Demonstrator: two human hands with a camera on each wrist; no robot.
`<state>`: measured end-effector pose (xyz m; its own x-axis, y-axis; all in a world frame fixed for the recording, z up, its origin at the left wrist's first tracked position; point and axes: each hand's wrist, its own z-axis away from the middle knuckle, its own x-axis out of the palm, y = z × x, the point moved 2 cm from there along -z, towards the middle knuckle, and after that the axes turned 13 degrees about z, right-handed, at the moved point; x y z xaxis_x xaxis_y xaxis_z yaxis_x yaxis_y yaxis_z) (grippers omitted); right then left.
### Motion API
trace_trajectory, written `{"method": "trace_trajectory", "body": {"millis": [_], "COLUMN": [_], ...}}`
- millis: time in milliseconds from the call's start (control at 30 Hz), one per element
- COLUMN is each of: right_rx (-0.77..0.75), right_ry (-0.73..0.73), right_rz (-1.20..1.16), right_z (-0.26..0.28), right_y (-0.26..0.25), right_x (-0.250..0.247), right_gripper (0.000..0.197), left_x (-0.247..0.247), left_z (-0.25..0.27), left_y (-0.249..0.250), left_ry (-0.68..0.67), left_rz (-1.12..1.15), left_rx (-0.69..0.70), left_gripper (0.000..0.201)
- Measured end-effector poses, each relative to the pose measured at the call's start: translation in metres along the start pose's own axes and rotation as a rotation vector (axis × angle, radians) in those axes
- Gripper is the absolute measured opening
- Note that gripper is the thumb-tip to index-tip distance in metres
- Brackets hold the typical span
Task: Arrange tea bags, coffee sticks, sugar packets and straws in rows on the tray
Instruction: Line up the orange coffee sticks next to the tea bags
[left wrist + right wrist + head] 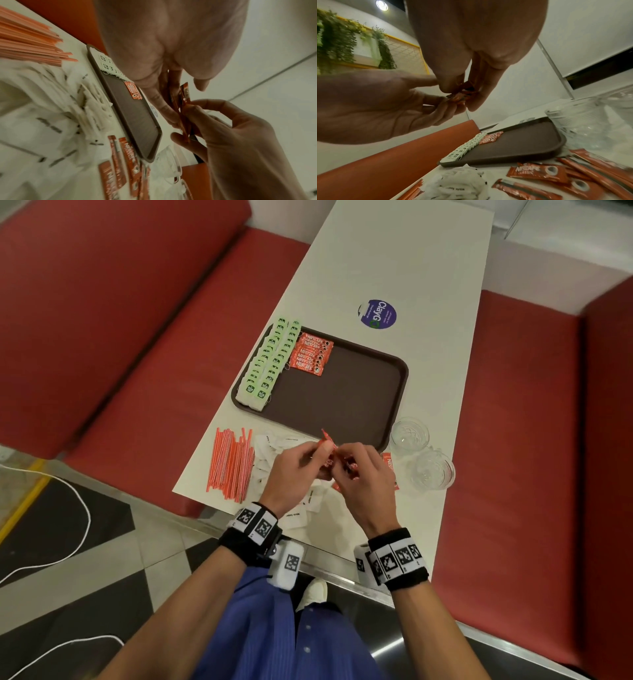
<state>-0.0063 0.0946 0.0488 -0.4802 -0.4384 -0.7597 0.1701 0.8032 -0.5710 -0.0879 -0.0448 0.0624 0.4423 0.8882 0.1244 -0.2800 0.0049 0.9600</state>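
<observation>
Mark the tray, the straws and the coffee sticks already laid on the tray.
tray [346, 402], head view, bare brown floor.
straws [231, 463], head view, middle of the orange bundle.
coffee sticks [311, 355], head view, centre of the red row.

Both hands pinching coffee sticks above the table

The right hand [471, 54] and left hand [376, 105] grip what look like several red coffee sticks [462, 94] between them.

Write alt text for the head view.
Left hand and right hand together pinch red coffee sticks above a white table. Beyond them, a brown plastic tray holds green tea bags and red coffee sachets; orange straws lie left.
</observation>
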Motion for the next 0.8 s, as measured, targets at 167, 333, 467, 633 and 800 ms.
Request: {"method": "trace_trajectory", "body": {"millis": [167, 333, 467, 633, 800], "right_rx": [-0.109, 0.029, 0.294, 0.301, 0.403], "right_ry": [0.026, -0.016, -0.213, -0.291, -0.189], "right_rz": [-0.055, -0.234, -0.386, -0.358, -0.272], "right_z": [-0.028, -0.067, -0.096, -0.137, -0.179], "right_y": [-0.010, -0.016, -0.015, -0.010, 0.020], "right_x": [0.013, 0.027, 0.047, 0.070, 0.097], "right_gripper": [0.007, 0.012, 0.016, 0.007, 0.005], "left_x": [-0.014, -0.043, -0.061, -0.081, -0.106], "left_z": [-0.031, -0.061, -0.087, -0.117, -0.132], "left_y": [0.011, 0.014, 0.017, 0.015, 0.014], "left_ry": [0.138, 0.188, 0.249, 0.237, 0.324], "left_rz": [0.102, 0.049, 0.027, 0.017, 0.006], "left_rx": [0.032, 0.084, 0.125, 0.085, 0.077], "left_gripper": [0.032, 0.026, 0.025, 0.019, 0.017]}}
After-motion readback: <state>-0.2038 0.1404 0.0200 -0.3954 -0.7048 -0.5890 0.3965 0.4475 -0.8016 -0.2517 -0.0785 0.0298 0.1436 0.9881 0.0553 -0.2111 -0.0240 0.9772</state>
